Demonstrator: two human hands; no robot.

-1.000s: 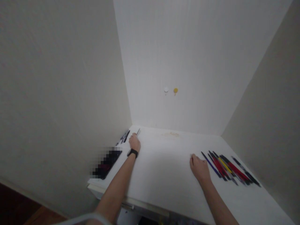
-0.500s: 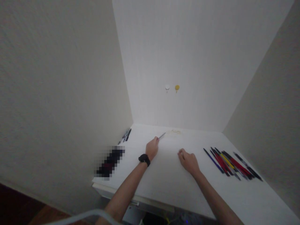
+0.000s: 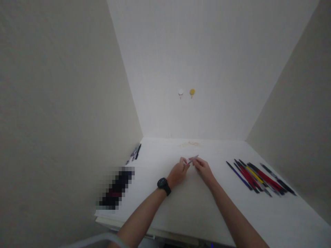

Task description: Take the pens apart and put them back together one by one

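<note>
A slim greyish pen (image 3: 193,158) is held above the white tabletop between my two hands, tilted up to the right. My left hand (image 3: 178,172), with a black watch on its wrist, grips the pen's lower left end. The fingers of my right hand (image 3: 204,169) close on the pen nearer its other end. To the right lies a loose row of pens (image 3: 254,175) in blue, red, yellow, black and grey. Several black and clear pens (image 3: 134,154) lie at the back left, against the wall.
A pixelated dark patch (image 3: 116,188) covers things on the left of the white table (image 3: 186,210). Walls enclose the table at the left, back and right. Two hooks, one white (image 3: 180,92) and one yellow (image 3: 192,92), are fixed to the back wall. A pale cable (image 3: 95,238) crosses the lower left.
My left hand has brought the pen right and toward me. My right hand, formerly apart with curled fingers, has moved up to the pen and taken hold of it. The view has shifted slightly.
</note>
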